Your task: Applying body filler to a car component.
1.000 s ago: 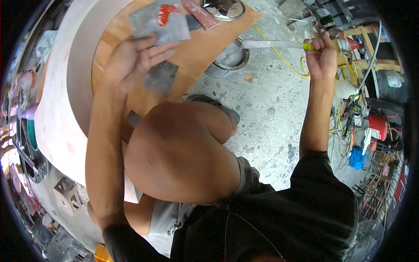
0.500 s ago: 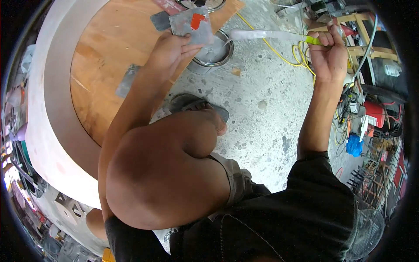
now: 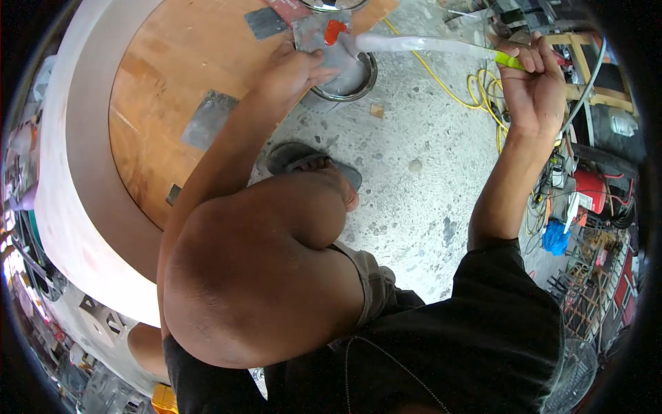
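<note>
My left hand (image 3: 293,74) grips the lower edge of a thin grey square plate (image 3: 312,36), thumb on top. A dab of red paste (image 3: 335,32) lies on the plate. My right hand (image 3: 534,86) is closed around the yellow-green end of a long flat stick (image 3: 434,45) coated in whitish paste. The stick's coated far end is at the plate's right edge; I cannot tell whether they touch. Below them stands an open metal can (image 3: 372,77) holding grey-white paste, partly covered by the plate.
A round wooden board (image 3: 165,90) with a raised pale curved rim (image 3: 86,138) lies at left, bearing dark grey sheets (image 3: 210,119). A second can (image 3: 334,5) stands at the top. Yellow cord (image 3: 476,103) crosses the concrete floor; a red bucket (image 3: 589,190) and clutter line the right.
My left hand has moved the plate right, partly over the can. The stick's coated end has come up from over the can to the plate's edge, and my right hand has shifted slightly right.
</note>
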`<state>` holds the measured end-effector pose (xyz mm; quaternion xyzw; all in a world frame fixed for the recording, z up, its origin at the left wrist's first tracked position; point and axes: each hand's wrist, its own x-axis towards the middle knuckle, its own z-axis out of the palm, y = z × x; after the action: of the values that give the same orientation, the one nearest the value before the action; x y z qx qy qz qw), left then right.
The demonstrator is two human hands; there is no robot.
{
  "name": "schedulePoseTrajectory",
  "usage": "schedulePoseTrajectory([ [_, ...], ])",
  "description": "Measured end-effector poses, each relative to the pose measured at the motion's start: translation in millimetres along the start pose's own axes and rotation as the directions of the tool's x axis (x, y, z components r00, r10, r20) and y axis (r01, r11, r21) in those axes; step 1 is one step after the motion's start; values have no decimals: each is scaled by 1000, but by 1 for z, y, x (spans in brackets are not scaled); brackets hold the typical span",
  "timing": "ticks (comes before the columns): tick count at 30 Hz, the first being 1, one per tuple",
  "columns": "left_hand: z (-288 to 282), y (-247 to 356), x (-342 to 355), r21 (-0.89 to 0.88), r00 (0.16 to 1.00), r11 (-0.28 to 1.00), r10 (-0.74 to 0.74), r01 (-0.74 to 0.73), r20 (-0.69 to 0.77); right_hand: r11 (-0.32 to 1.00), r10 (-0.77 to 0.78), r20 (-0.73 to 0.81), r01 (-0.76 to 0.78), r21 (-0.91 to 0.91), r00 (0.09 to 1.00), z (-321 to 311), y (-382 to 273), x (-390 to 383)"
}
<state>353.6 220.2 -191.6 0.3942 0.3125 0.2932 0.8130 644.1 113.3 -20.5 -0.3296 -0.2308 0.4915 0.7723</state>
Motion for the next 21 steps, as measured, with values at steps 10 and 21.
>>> schedulePoseTrajectory([
  [10, 0, -3, 0, -133, 996, 989, -70, 63, -53, 1000, 8, -21, -8, -9, 1000, -11, 30, -1],
  [21, -12, -8, -2, -210, 994, 976, -78, 59, -82, 999, -36, 48, 37, -24, 998, 4, -11, -18],
])
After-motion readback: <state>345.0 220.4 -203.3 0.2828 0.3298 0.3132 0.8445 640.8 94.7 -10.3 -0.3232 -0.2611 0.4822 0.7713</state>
